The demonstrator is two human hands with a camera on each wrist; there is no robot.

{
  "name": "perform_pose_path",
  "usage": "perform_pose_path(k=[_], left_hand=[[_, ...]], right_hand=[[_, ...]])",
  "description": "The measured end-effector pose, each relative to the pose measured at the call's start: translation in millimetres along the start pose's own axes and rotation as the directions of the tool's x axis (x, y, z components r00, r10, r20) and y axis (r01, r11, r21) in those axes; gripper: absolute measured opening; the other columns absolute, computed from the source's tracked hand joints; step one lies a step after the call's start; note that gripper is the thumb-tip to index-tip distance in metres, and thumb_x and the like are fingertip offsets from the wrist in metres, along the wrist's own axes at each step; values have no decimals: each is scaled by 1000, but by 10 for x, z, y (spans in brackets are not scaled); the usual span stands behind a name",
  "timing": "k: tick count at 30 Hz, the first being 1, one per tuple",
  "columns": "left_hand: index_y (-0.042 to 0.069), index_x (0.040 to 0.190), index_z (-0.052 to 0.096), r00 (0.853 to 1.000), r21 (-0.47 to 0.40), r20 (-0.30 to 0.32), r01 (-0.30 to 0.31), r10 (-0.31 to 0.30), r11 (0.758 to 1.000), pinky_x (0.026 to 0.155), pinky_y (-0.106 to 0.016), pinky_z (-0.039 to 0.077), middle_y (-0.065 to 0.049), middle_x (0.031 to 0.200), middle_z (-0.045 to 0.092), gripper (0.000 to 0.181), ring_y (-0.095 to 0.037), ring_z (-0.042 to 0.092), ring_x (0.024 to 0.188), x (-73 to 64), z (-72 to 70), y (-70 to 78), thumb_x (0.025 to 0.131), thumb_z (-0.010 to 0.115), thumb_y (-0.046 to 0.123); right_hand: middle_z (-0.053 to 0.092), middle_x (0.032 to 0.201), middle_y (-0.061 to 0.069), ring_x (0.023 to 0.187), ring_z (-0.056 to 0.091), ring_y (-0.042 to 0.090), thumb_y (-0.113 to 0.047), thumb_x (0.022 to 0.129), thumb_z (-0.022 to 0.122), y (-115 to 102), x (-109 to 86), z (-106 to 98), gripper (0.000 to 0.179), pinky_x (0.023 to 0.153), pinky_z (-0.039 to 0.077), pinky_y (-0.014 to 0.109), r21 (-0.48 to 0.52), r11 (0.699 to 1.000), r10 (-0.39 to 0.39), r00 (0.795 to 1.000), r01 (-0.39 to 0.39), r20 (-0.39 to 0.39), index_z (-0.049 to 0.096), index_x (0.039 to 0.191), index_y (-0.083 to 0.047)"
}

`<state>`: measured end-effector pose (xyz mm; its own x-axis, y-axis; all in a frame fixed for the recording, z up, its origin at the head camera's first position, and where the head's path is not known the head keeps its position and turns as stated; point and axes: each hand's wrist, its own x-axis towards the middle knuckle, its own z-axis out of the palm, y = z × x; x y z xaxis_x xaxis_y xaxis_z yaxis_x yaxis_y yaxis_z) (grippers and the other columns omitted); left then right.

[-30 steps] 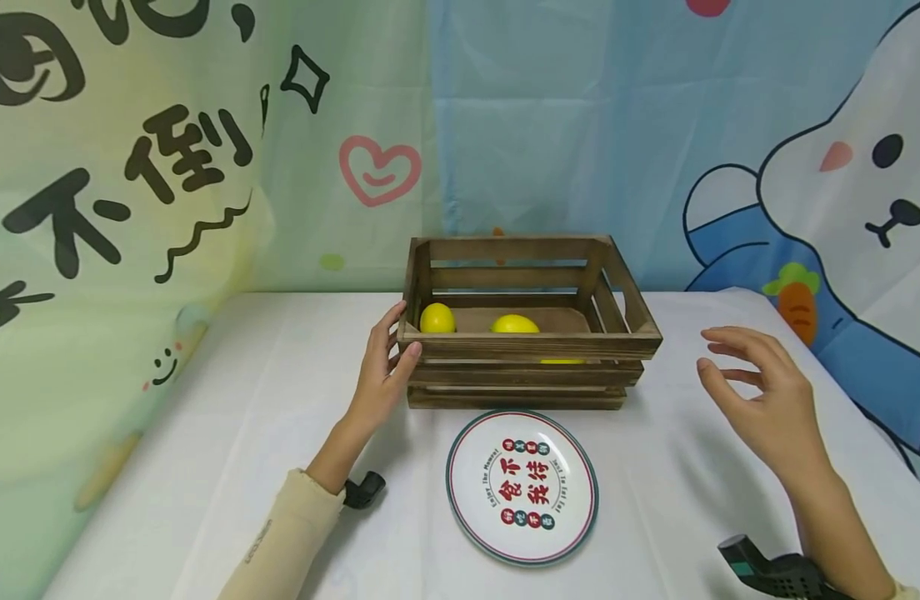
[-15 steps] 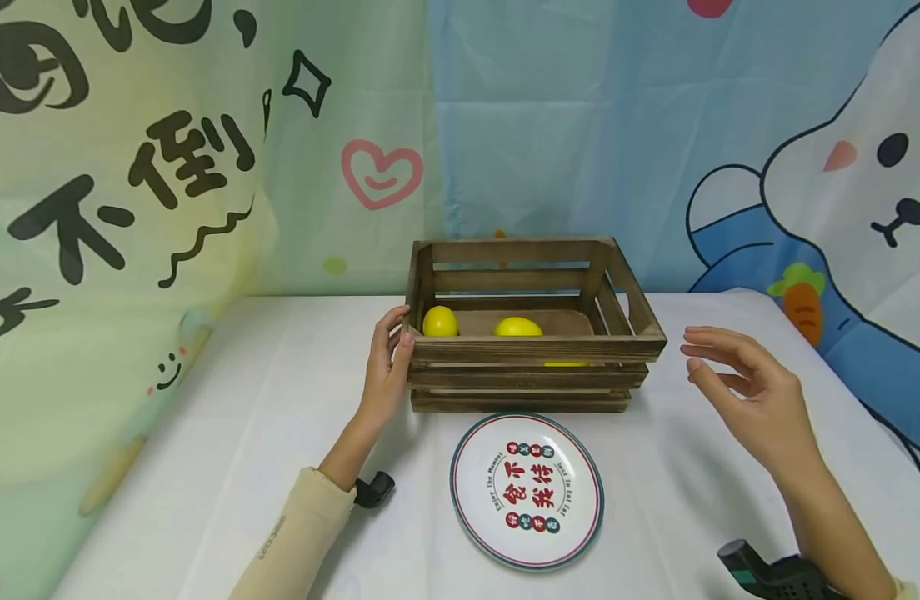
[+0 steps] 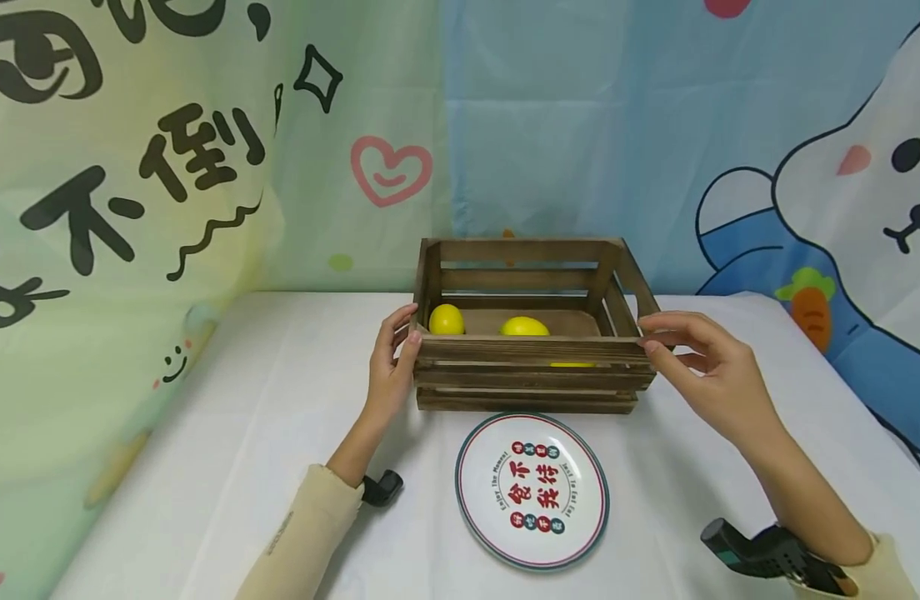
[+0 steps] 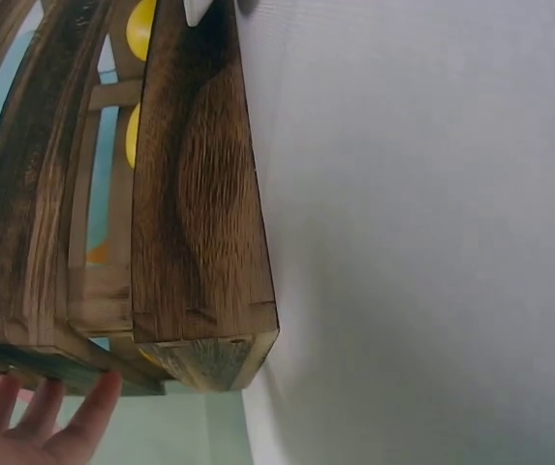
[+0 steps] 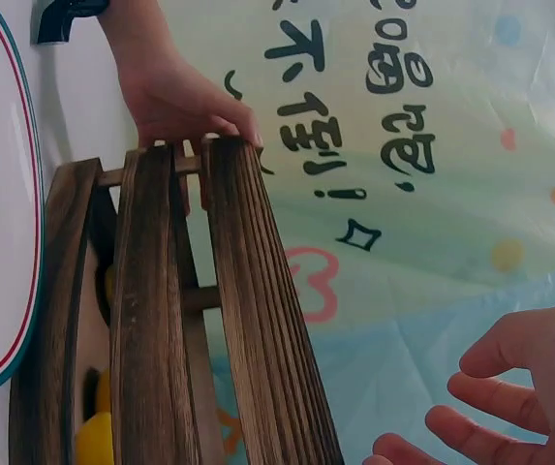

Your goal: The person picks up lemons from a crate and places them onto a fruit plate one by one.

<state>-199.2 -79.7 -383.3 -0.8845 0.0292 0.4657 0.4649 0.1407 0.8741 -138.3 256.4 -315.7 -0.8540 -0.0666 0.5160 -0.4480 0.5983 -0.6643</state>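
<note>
Cream sleeve (image 3: 302,529): I see it, from my distant seat, to the front and left of the crate (image 3: 535,377).
Left hand (image 3: 391,358): It holds the left front corner of the crate, thumb toward the front, fingers along the end wall. I think this grip is for keeping the crate steady. For this hand, the crate is directly against it, on its right.
First yellow fruit (image 3: 447,319): It lies inside the crate, near the left end.
Second yellow fruit (image 3: 525,326): It is inside also, around the crate's middle; probably the slatted walls prevent that it rolls out.
White plate (image 3: 475,500): It lies on the white cloth (image 3: 205,467), just before the crate's front. Whether the rim touches the crate, I cannot tell.
Crate: It appears to stand on the cloth, top side open upward, between both hands.
Third yellow fruit (image 3: 572,364): I see only a strip of it, through the gap in the crate's front slats.
Right hand (image 3: 711,371): It is at the right front corner of the crate, fingers loosely bent, the thumb a little apart. In the right wrist view I notice a gap to the rail, so I cannot confirm contact. The crate lies just beside the fingertips, to their left.
</note>
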Motion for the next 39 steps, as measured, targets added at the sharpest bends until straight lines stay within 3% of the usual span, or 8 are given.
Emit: perform_pose_path(k=[2, 8, 13, 20, 26, 30, 36, 39], left_hand=[[-2, 139, 43, 1000, -8, -7, 6, -6, 1000, 97, -59, 41, -27, 140, 43, 42, -47, 45, 126, 2, -1, -3, 99, 44, 9], [-2, 139, 44, 999, -30, -41, 13, -14, 999, 98, -58, 41, -26, 139, 44, 41, -45, 45, 127, 12, 19, 18, 99, 45, 8], [-2, 138, 45, 999, -27, -44, -1, 0, 1000, 95, -56, 44, -24, 140, 45, 41, -43, 46, 128, 46, 55, 27, 98, 45, 9], [9, 142, 46, 998, -13, -61, -5, 4, 1000, 93, -55, 45, -17, 143, 45, 42, -38, 46, 130, 86, 80, -262, 100, 45, 17], [-1, 138, 47, 998, 8, -54, 9, -9, 1000, 91, -55, 47, -25, 138, 46, 40, -43, 47, 127, 35, 10, 62, 100, 45, 10], [-2, 138, 47, 999, 7, -54, 2, -2, 1000, 90, -55, 47, -26, 137, 47, 39, -44, 47, 126, 34, 7, 60, 100, 45, 10], [-1, 137, 48, 998, 10, -59, -2, 3, 1000, 89, -55, 47, -26, 137, 47, 39, -44, 48, 125, 37, 4, 47, 100, 45, 10], [0, 138, 48, 998, 15, -57, 3, -2, 1000, 90, -53, 47, -25, 137, 47, 40, -43, 48, 125, 37, 1, 46, 100, 45, 11]], right_hand=[[58, 110, -25, 94, 55, -10, 3, 89, 65, -26, 48, 36, 30, 76, 41, 6, -4, 1000, -11, 1000, 11, 18, 64, 119, 0], [62, 112, -11, 93, 55, -12, 2, 89, 65, -89, 180, 134, 28, 77, 42, 5, -38, 998, -37, 995, 40, 90, 65, 116, -1], [56, 108, -23, 86, 57, -8, -2, 91, 65, -133, 307, 175, 27, 70, 47, 9, -30, 999, -26, 986, 32, 165, 65, 117, -4], [61, 107, -16, 77, 65, 5, -10, 94, 63, -162, 551, 233, 24, 67, 54, 23, 13, 1000, 10, 942, -15, 335, 64, 118, -4], [64, 112, 3, 76, 66, 11, -14, 94, 65, -212, 721, 264, 27, 66, 54, 29, 4, 1000, 24, 908, -28, 418, 64, 118, -4], [62, 117, 12, 86, 65, 11, -11, 92, 66, -254, 830, 260, 31, 68, 56, 30, 32, 999, 8, 864, -29, 504, 61, 121, -1], [59, 125, 18, 90, 65, 15, -17, 94, 65, -334, 1050, 222, 34, 73, 55, 33, -7, 996, 73, 755, -91, 651, 59, 124, -2], [59, 126, 17, 91, 64, 13, -18, 95, 64, -349, 1159, 219, 36, 74, 55, 33, -11, 995, 79, 732, -97, 677, 58, 126, -2]])
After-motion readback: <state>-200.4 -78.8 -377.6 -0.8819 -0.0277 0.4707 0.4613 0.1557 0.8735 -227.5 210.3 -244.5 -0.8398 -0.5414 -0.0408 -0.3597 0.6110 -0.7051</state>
